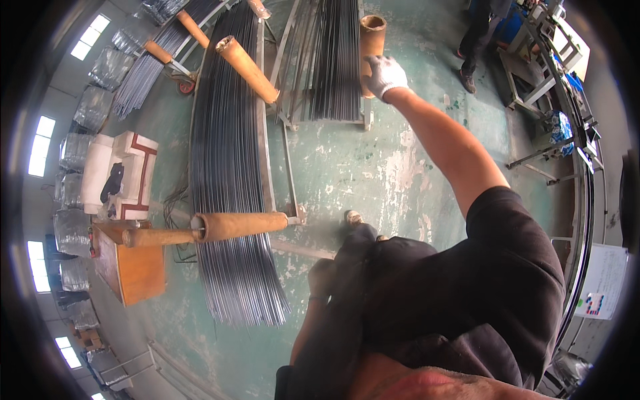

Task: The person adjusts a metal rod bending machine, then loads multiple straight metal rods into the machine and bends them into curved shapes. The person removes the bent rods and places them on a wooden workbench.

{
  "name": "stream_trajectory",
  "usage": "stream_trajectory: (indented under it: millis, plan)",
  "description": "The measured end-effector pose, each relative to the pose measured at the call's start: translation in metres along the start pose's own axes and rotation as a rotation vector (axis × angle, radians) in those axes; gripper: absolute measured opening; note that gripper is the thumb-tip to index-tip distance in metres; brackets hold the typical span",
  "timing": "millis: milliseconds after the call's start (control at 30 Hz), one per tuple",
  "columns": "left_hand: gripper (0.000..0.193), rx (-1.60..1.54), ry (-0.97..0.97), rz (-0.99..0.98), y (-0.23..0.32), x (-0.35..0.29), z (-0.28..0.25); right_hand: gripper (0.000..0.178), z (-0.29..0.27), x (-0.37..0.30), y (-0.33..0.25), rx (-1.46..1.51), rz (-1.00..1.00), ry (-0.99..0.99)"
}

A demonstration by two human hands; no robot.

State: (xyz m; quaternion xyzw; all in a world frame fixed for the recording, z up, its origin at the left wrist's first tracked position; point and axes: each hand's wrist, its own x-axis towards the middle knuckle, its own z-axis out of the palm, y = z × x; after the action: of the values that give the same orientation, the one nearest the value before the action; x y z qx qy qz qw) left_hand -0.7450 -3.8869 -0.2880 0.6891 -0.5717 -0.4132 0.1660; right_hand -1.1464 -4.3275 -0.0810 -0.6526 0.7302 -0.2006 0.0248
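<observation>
Brown and round, an upright open-topped tube (373, 44) stands at the right edge of a flat bundle of thin dark rods (337, 63), and on it we find the person's white-gloved right hand (384, 76). We see its fingers bent around the tube's right side, gripping it below the rim, with the bare forearm stretched out toward it. The dark, shadowed left hand (323, 277) hangs low beside the person's black-clothed leg; it is too dim and blurred for us to tell whether it is open or closed.

To the left of the gripped tube we see a longer bundle of thin, dark grey, glossy rods (227, 150), running down the view along a pale metal rail (267, 160). A slanting brown hollow tube (248, 70) leans across its upper part, and a thick brown horizontal tube (245, 227) lies across it lower down, with a slimmer brown tube (158, 237) end to end on its left. Below that slimmer one we notice an orange-brown wooden box (141, 272), and above the box a white block with dark red trim (137, 150), a black limp piece (113, 183) resting on it. Under everything we make out a worn green floor (333, 160), and at upper right another person's dark-trousered leg (473, 43)
</observation>
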Motion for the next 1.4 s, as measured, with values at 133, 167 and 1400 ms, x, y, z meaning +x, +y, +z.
stream_trajectory:
  millis: [133,167,1400]
  plan:
    - [0.026,0.087,-0.004,0.025,-0.018,0.064,0.015,0.056,-0.009,0.068,0.005,-0.127,-0.085,0.154]
    - [0.022,0.131,0.000,0.033,-0.009,0.080,0.012,0.054,-0.005,0.086,0.014,-0.171,-0.109,0.208]
    - [0.019,-0.671,0.766,-0.846,0.151,-0.009,0.240,0.040,0.035,0.205,0.095,-0.276,-0.321,-0.121]
